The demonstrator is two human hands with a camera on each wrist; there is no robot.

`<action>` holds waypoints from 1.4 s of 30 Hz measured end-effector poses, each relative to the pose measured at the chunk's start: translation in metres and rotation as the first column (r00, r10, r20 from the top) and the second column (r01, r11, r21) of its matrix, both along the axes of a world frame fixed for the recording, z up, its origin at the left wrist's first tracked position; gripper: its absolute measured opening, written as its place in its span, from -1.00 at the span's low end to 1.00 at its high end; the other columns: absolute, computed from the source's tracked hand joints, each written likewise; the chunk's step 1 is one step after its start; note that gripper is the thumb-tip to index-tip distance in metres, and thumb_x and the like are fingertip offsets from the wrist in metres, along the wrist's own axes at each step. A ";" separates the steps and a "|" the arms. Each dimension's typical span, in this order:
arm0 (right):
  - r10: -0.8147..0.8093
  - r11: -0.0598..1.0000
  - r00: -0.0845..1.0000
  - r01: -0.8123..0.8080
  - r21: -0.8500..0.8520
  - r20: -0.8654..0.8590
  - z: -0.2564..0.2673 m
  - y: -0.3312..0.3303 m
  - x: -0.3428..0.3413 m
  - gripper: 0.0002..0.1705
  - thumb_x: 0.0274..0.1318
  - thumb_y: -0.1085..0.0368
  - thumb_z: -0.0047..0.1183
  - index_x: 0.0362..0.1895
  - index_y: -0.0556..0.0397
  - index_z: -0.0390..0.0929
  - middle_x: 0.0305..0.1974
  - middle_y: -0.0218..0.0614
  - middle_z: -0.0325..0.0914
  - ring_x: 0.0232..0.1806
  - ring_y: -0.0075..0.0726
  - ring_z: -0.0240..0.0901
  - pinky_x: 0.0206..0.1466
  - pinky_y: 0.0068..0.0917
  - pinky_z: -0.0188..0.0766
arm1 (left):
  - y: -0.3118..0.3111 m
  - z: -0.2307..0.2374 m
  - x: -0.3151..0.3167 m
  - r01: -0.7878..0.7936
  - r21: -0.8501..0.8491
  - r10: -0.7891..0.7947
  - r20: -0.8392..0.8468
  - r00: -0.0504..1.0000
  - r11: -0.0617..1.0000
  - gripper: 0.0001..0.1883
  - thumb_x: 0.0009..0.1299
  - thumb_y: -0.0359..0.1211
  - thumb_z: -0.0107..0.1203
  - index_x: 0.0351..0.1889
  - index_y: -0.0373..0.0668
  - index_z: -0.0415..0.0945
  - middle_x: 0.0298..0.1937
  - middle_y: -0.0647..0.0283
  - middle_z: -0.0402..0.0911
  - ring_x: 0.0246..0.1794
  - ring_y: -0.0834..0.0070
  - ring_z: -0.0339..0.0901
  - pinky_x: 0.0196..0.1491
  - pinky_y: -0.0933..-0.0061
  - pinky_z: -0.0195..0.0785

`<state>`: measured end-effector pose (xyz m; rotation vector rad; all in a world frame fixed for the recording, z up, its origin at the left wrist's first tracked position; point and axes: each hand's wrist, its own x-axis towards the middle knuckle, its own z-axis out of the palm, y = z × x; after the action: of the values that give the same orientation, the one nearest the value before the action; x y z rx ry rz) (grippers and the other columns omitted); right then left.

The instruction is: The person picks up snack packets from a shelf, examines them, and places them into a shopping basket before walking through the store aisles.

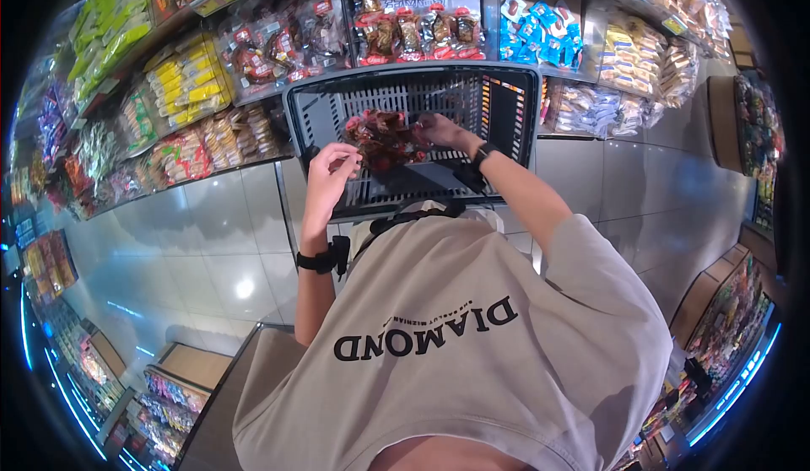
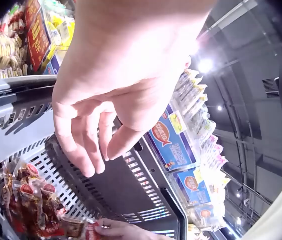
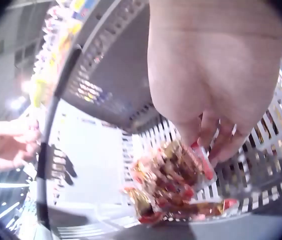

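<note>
A grey plastic shopping basket with slotted walls stands in front of me. Inside it lies a pile of clear snack packets with red ends and brown contents. My right hand reaches down into the basket, and its fingers pinch one red-ended snack packet beside the pile. In the right wrist view, that hand's back hides part of its grip. My left hand hovers over the basket's near left side with fingers loosely bent and nothing in them. Its thumb and fingers hang apart in the left wrist view.
Beyond the basket runs a shelf of bagged snacks, with similar red-ended packets in the middle bin, blue packets to the right and yellow ones to the left. Tiled floor stretches out on both sides. More display stands line the right.
</note>
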<state>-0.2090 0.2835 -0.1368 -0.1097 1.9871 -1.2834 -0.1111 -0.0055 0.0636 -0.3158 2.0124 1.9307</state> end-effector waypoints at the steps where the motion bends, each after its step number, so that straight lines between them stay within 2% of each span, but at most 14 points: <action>1: -0.004 1.000 1.000 0.004 0.010 -0.006 0.031 0.009 -0.003 -0.74 0.08 0.23 0.21 -0.17 0.07 0.61 -0.30 -0.12 0.68 -0.22 -0.17 0.63 -0.11 -0.27 0.50 | 0.003 0.000 -0.002 0.018 0.000 -0.018 0.010 1.000 1.000 -0.82 0.47 -0.42 0.14 -0.03 -0.28 0.56 -0.15 0.22 0.69 -0.19 0.54 0.61 -0.16 0.52 0.47; 3: -0.058 0.995 0.997 0.062 -0.084 0.050 0.120 0.026 0.006 -0.89 0.27 0.38 0.08 -0.18 0.15 0.51 -0.27 -0.34 0.59 -0.19 -0.49 0.45 -0.09 -0.42 0.39 | 0.000 -0.008 -0.003 0.314 -0.114 -0.317 -0.009 0.948 0.943 -0.77 0.47 -0.32 0.19 -0.03 -0.25 0.64 -0.18 0.32 0.68 -0.20 0.64 0.54 -0.13 0.51 0.44; 6: -0.204 0.928 0.943 0.271 -0.255 0.263 0.162 0.047 0.016 -0.92 0.35 0.36 0.04 -0.13 0.07 0.46 -0.15 -0.36 0.57 -0.08 -0.50 0.49 0.01 -0.45 0.44 | 0.018 -0.001 -0.013 0.598 -0.144 -0.577 0.164 0.800 0.788 -0.59 0.51 -0.19 0.15 0.22 -0.20 0.55 -0.06 0.27 0.68 -0.15 0.58 0.55 -0.06 0.43 0.46; 11: -0.184 0.720 0.851 0.457 -0.523 0.492 0.227 0.039 0.039 -0.95 0.39 0.36 0.03 -0.14 0.00 0.44 -0.11 -0.37 0.59 -0.09 -0.54 0.54 0.01 -0.47 0.50 | 0.062 0.006 -0.021 0.387 0.311 -0.417 0.035 0.908 0.868 -0.48 0.56 -0.16 0.08 0.37 -0.23 0.29 0.17 0.18 0.55 -0.01 0.51 0.56 -0.13 0.41 0.54; 14: -0.068 0.820 0.940 0.244 -0.518 0.335 0.229 0.030 0.048 -0.89 0.35 0.32 0.10 -0.13 0.02 0.46 -0.14 -0.37 0.63 -0.09 -0.52 0.55 -0.04 -0.50 0.47 | 0.080 0.049 -0.031 0.054 0.382 -0.088 0.071 0.994 0.923 -0.65 0.59 -0.25 0.02 0.21 -0.25 0.39 0.00 0.24 0.56 -0.24 0.60 0.54 -0.38 0.53 0.48; 18: -0.115 0.927 0.991 0.083 -0.367 -0.066 0.269 0.010 0.042 -0.72 0.22 0.20 0.29 -0.13 0.07 0.54 -0.29 -0.40 0.63 -0.25 -0.56 0.51 -0.16 -0.52 0.43 | 0.071 0.052 -0.042 0.171 0.278 -0.177 -0.002 0.984 0.945 -0.71 0.57 -0.26 0.05 0.10 -0.27 0.42 -0.17 0.28 0.59 -0.47 0.66 0.49 -0.51 0.60 0.39; 25: -0.118 0.921 0.990 0.080 -0.380 -0.079 0.310 0.000 -0.008 -0.73 0.16 0.26 0.33 -0.20 0.18 0.60 -0.43 -0.41 0.61 -0.39 -0.69 0.43 -0.35 -0.53 0.41 | 0.071 0.087 -0.079 0.334 0.037 -0.322 -0.191 0.928 0.942 -0.71 0.56 -0.22 0.08 -0.04 -0.31 0.47 -0.35 0.27 0.61 -0.56 0.65 0.51 -0.51 0.62 0.38; 26: -0.188 0.922 0.932 0.059 -0.384 -0.309 0.305 0.001 -0.023 -0.74 0.12 0.28 0.35 -0.25 0.19 0.60 -0.46 -0.41 0.60 -0.40 -0.67 0.44 -0.37 -0.52 0.42 | 0.070 0.098 -0.091 0.297 -0.139 -0.322 -0.223 0.920 0.945 -0.69 0.53 -0.20 0.10 -0.06 -0.31 0.49 -0.43 0.23 0.62 -0.54 0.53 0.57 -0.45 0.52 0.45; 27: -0.136 0.988 0.875 0.087 -0.125 -0.465 0.306 0.011 -0.042 -0.79 0.09 0.34 0.35 -0.25 0.13 0.59 -0.41 -0.49 0.57 -0.35 -0.67 0.39 -0.28 -0.56 0.39 | 0.068 0.108 -0.105 0.252 -0.448 -0.400 -0.275 0.874 0.858 -0.63 0.50 -0.15 0.12 0.00 -0.31 0.50 -0.34 0.08 0.66 -0.40 0.27 0.65 -0.26 0.30 0.54; 30: -0.198 0.977 0.698 0.197 -0.081 -0.688 0.291 0.021 -0.112 -0.67 0.09 0.30 0.36 -0.14 0.24 0.60 -0.40 -0.30 0.66 -0.36 -0.58 0.51 -0.29 -0.51 0.44 | 0.063 0.080 -0.148 0.102 -0.633 -0.464 -0.437 0.771 0.767 -0.61 0.53 -0.14 0.08 0.06 -0.30 0.48 -0.12 0.03 0.63 -0.22 0.23 0.63 -0.13 0.28 0.49; 32: -0.119 0.975 0.632 0.220 0.030 -0.766 0.288 0.018 -0.146 -0.67 0.05 0.26 0.36 -0.14 0.20 0.64 -0.33 -0.16 0.70 -0.32 -0.38 0.62 -0.22 -0.40 0.51 | 0.068 0.075 -0.173 0.254 -0.856 -0.688 -0.152 0.710 0.451 -0.50 0.55 -0.01 -0.05 0.12 -0.27 0.48 0.21 -0.05 0.51 0.22 0.06 0.46 0.22 0.09 0.34; 35: -0.103 0.967 0.553 0.252 0.048 -0.827 0.257 0.007 -0.187 -0.65 0.02 0.24 0.36 -0.12 0.14 0.68 -0.29 -0.10 0.71 -0.32 -0.22 0.65 -0.19 -0.33 0.52 | 0.091 0.061 -0.199 0.435 -0.877 -0.709 0.173 0.683 0.204 -0.37 0.55 0.11 -0.21 0.26 -0.22 0.43 0.44 -0.05 0.28 0.48 0.03 0.18 0.43 -0.10 0.05; 38: -0.131 0.958 0.570 0.284 0.045 -0.811 0.225 0.000 -0.218 -0.62 0.01 0.22 0.37 -0.10 0.14 0.67 -0.27 -0.11 0.72 -0.29 -0.23 0.65 -0.16 -0.33 0.53 | 0.105 0.041 -0.217 0.572 -0.794 -0.662 0.318 0.679 0.205 -0.27 0.51 0.12 -0.27 0.57 -0.02 0.09 0.65 0.07 -0.09 0.59 -0.09 -0.07 0.56 -0.14 -0.24; 42: -0.137 0.952 0.564 0.303 0.049 -0.814 0.196 -0.010 -0.238 -0.57 0.01 0.22 0.38 -0.04 0.17 0.64 -0.23 -0.12 0.70 -0.24 -0.26 0.65 -0.12 -0.36 0.53 | 0.111 0.027 -0.233 0.649 -0.748 -0.659 0.420 0.624 0.138 -0.41 0.51 -0.09 -0.24 0.44 -0.13 0.33 0.58 -0.01 0.09 0.55 -0.12 0.06 0.49 -0.13 0.00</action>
<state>-0.4467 0.2740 0.0592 -0.4341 2.9897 -1.3148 -0.3436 0.1050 0.0908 0.3713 2.3612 0.2357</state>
